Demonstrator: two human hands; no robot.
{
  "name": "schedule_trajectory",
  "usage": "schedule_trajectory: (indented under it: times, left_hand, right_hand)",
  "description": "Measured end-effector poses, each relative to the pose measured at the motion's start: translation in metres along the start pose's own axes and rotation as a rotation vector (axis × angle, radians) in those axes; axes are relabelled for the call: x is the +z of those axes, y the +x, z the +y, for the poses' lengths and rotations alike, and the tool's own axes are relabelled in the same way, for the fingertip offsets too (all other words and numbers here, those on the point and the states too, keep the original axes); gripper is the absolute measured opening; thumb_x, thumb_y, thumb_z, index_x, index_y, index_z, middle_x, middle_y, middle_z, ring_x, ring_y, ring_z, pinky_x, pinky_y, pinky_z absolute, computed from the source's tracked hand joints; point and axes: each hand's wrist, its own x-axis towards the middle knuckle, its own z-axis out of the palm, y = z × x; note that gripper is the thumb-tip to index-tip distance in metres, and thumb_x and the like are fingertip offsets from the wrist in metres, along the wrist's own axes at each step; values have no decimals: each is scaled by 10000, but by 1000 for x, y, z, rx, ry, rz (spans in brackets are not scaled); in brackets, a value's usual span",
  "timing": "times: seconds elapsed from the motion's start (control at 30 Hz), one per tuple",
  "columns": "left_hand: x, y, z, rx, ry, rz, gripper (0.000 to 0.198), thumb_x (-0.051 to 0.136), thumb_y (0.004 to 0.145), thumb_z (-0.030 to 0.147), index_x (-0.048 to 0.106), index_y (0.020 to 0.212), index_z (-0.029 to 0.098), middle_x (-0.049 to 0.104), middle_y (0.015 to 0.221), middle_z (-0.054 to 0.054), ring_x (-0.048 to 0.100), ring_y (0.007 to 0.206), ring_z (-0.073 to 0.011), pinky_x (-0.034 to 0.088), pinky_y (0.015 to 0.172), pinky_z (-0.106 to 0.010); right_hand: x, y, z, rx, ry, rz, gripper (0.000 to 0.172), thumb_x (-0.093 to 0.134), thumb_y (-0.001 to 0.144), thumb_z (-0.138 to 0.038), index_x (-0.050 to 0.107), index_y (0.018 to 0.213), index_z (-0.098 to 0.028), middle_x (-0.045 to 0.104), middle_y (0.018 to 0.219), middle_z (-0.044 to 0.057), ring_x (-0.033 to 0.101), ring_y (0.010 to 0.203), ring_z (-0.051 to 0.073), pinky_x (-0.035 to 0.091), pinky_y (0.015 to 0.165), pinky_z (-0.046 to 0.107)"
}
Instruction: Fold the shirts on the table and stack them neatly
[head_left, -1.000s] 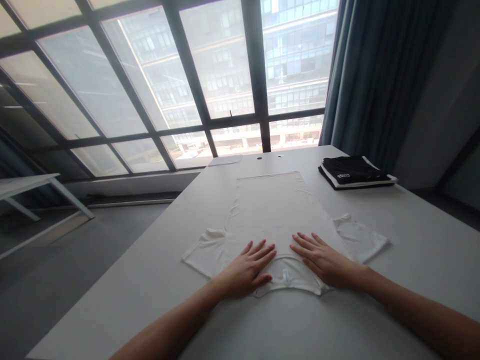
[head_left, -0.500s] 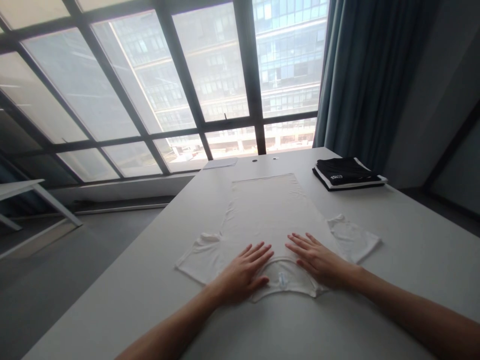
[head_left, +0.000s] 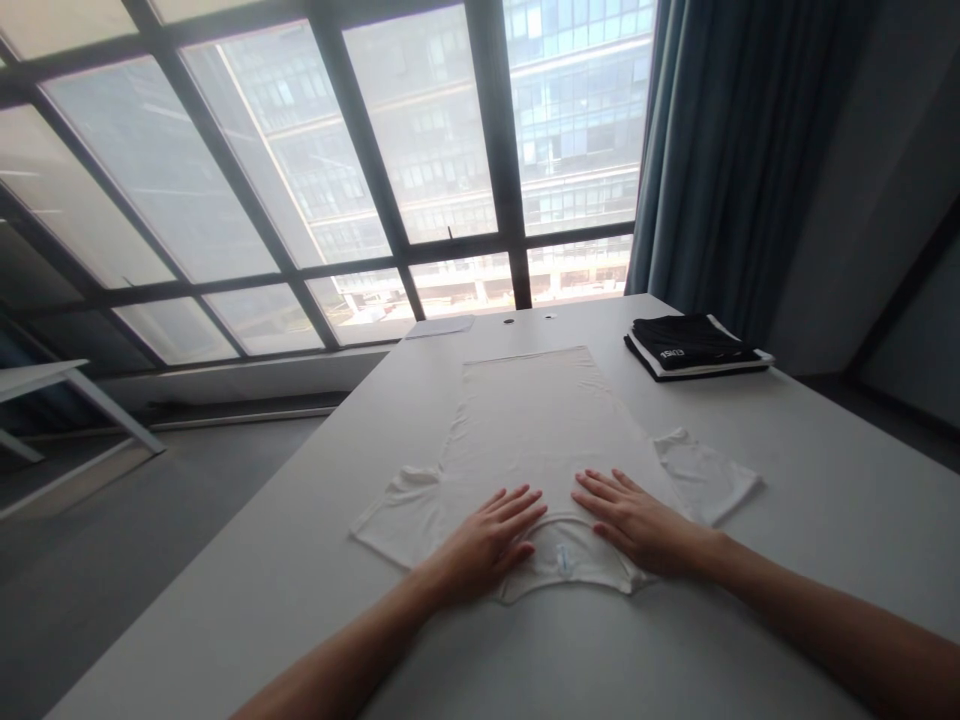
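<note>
A white short-sleeved T-shirt [head_left: 532,415] lies spread on the white table, its hem toward the window and its neckline toward me. Both sleeves stretch out to the sides, a little wrinkled. My left hand [head_left: 487,540] rests flat on the shirt just left of the collar, fingers extended. On the collar's other side, my right hand [head_left: 634,520] also lies flat with its fingers stretched out. Between the hands, a small label [head_left: 564,560] with pale blue print shows inside the neck opening. Parts of the shoulders are hidden under my hands and forearms.
A stack of folded black and white clothes [head_left: 697,345] sits at the table's right side. A thin white sheet [head_left: 440,326] lies at the far left corner of the table [head_left: 300,540]. Another white table [head_left: 75,385] stands to the left. Windows and a blue curtain [head_left: 712,150] are beyond.
Almost nothing differs. My left thumb has shifted very slightly on the shirt; both hands stay beside the collar.
</note>
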Motion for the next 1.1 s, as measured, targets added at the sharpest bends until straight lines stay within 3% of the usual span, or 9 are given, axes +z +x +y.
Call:
schedule_trajectory:
  times: [1.1]
  left_hand:
    - [6,0,-4,-45,1,31,508,429,1055,386,417,1548,263,400,1601,-63,320,1506,-234,242,1250,-489]
  right_hand:
    - [0,0,0,13,-15,-18,565,305,1063,-499,382,1570,-263,229,1669,96,167,1550,259,106,1250,526]
